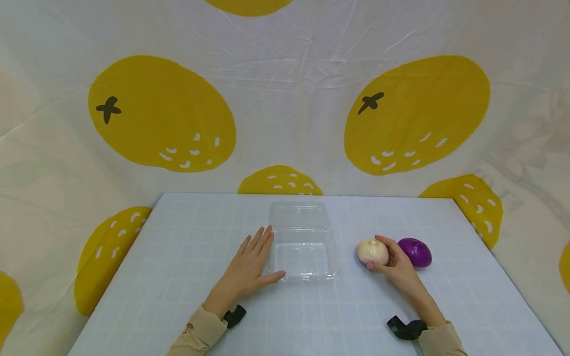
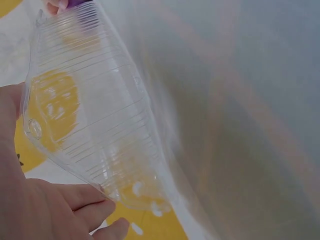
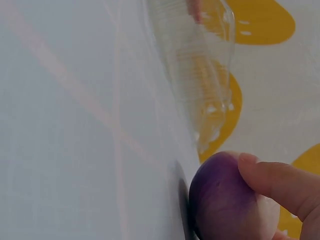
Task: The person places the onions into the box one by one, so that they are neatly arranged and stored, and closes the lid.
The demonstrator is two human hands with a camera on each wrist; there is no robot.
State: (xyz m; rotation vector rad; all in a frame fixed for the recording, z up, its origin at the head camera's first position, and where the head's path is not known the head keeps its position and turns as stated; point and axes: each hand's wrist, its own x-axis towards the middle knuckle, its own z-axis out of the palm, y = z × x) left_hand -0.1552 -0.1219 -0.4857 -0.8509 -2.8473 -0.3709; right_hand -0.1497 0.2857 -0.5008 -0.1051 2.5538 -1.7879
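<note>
In the head view, my right hand (image 1: 398, 269) grips a round, cream-white vegetable (image 1: 372, 252), its thumb in front and fingers behind. The right wrist view shows purple colouring on this turnip-like vegetable (image 3: 220, 197), with the thumb pressed to its side. Just right of it lies a glossy purple onion (image 1: 415, 252), partly behind the hand. My left hand (image 1: 249, 269) is spread with straight fingers along the left side of a clear plastic clamshell box (image 1: 304, 254). The box stands with its lid (image 1: 299, 215) folded back. Fingertips touch the box (image 2: 90, 110) edge in the left wrist view.
A pale checked cloth covers the table (image 1: 187, 247). Behind it hangs a white curtain (image 1: 289, 109) printed with large yellow fruits. Black wrist straps (image 1: 235, 315) sit at both sleeve cuffs. The box lies between the two hands.
</note>
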